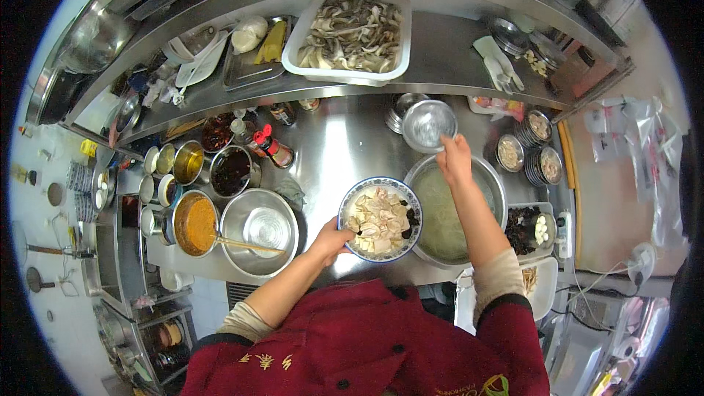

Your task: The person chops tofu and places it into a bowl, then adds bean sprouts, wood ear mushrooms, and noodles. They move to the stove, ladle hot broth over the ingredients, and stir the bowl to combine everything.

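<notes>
My left hand (333, 242) grips the rim of a blue-and-white patterned bowl (345, 192), thumb over the edge. Pale sliced pieces (379, 217) fill the bowl, with dark fungus-like pieces (410, 219) along its right side. Farther out, my right hand (455, 160) pinches the near edge of a small, shiny metal bowl (429, 124), which looks bare inside. That metal bowl overlaps a stack of similar bowls (395, 118). Under my right forearm stands a large steel basin (498, 184) of cloudy, pale liquid; the patterned bowl overlaps its left rim.
To the left are a steel basin (234, 253) with chopsticks (250, 245) across its rim, a pot of orange seasoning (198, 224) and sauce bottles (273, 148). A white tub of mushrooms (352, 38) stands on the overhead shelf (440, 49). Small filled bowls (510, 153) stand at right.
</notes>
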The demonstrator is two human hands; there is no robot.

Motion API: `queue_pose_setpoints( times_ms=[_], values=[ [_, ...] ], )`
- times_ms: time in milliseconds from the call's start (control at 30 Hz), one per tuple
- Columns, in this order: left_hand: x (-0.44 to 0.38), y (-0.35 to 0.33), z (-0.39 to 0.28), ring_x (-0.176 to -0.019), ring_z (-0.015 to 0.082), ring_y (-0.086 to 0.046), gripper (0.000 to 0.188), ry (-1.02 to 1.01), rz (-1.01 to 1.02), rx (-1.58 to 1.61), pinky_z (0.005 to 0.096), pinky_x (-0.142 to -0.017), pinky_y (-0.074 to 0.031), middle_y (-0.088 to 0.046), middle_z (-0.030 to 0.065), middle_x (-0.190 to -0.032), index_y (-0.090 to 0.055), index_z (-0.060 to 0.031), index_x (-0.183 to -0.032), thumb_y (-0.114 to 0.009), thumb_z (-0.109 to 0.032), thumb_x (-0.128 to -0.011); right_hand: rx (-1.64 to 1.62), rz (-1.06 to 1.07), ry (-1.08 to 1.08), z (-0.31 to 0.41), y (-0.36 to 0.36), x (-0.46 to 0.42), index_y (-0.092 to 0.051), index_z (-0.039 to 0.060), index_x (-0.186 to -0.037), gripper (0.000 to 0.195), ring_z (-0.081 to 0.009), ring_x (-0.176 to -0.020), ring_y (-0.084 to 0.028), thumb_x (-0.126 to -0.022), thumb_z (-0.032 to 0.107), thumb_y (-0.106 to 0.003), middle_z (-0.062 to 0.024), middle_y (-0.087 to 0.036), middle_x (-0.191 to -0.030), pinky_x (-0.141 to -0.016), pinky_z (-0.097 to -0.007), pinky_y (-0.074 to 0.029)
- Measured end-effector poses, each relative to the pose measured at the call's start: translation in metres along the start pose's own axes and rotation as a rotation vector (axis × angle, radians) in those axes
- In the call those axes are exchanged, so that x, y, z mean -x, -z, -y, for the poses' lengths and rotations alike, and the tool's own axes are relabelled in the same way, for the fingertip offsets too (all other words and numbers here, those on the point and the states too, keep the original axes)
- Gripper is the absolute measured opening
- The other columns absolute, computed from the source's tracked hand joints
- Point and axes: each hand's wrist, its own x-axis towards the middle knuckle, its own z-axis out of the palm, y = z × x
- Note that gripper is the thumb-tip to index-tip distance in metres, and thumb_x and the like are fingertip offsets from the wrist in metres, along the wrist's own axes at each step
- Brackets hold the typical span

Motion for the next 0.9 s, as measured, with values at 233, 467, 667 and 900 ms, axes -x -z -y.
queue_pose_setpoints(
  times_ms=[233, 467, 667, 900],
  values=[
    [0.004, 0.040, 0.030, -0.103, 0.0273, -0.070, 0.061, 0.038, -0.145, 0.069, 0.0372, -0.070, -0.066, -0.065, 0.0163, -0.123, -0.047, 0.0004, -0.139, -0.063, 0.002, -0.080, -0.299, -0.003, -0.223, -0.040, -0.024, -0.128, -0.042, 0.0111, -0.082, 0.026, -0.0095, -0.046, -0.031, -0.103, 0.010, -0.059, 0.0031, -0.034, -0.062, -0.040, -0.0266, -0.026],
    [-0.017, 0.058, 0.061, -0.095, 0.0233, -0.070, 0.056, 0.082, -0.134, 0.128, 0.0341, -0.065, -0.063, -0.066, 0.0147, -0.118, -0.050, -0.0042, -0.138, -0.064, 0.001, -0.084, 0.272, -0.097, -0.197, -0.064, -0.011, -0.131, -0.048, 0.0069, -0.081, 0.029, -0.0142, -0.049, -0.040, -0.101, 0.020, -0.063, -0.0044, -0.048, -0.067, -0.044, -0.0290, -0.033],
    [-0.048, 0.070, 0.090, -0.094, 0.0275, -0.071, 0.062, 0.129, -0.127, 0.156, 0.0371, -0.065, -0.066, -0.065, 0.0155, -0.119, -0.048, -0.0054, -0.140, -0.064, 0.006, -0.081, 1.447, 0.246, 0.164, -0.024, 0.058, -0.047, -0.066, 0.0024, -0.107, 0.044, -0.0418, -0.102, -0.067, -0.087, 0.041, -0.075, -0.0267, -0.070, -0.102, -0.088, -0.0463, -0.053],
    [-0.073, 0.068, 0.111, -0.108, 0.0330, -0.070, 0.062, 0.181, 0.028, 0.150, 0.0463, -0.081, -0.065, -0.065, 0.0173, -0.128, -0.046, -0.0021, -0.142, -0.062, 0.006, -0.083, 1.964, 0.463, -0.209, -0.014, 0.090, 0.107, -0.054, 0.0080, -0.132, 0.067, -0.0412, -0.123, -0.057, -0.079, 0.038, -0.082, -0.0202, -0.055, -0.137, -0.098, -0.0475, -0.052]
  ],
)
